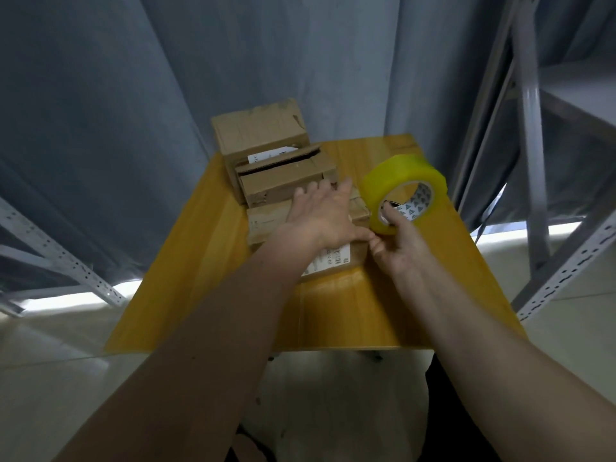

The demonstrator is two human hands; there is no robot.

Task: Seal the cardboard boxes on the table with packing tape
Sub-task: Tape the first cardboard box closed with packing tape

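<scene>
Nearest cardboard box (266, 225) flat on yellow table (366, 311), pressed under spread, flat left hand (321, 218). Yellow packing tape roll (405, 191) raised just right of box, gripped through core by right hand (398, 243). Two more boxes (263, 135) behind.

Both bare forearms extended forward.
Left hand (321, 216): palm down, fingers spread flat. Right hand (401, 243): thumb hooked upward, remaining fingers curled closed, adjacent to left thumb.

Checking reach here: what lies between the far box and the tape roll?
Head view: bare yellow table separates the far box from the tape roll.
</scene>
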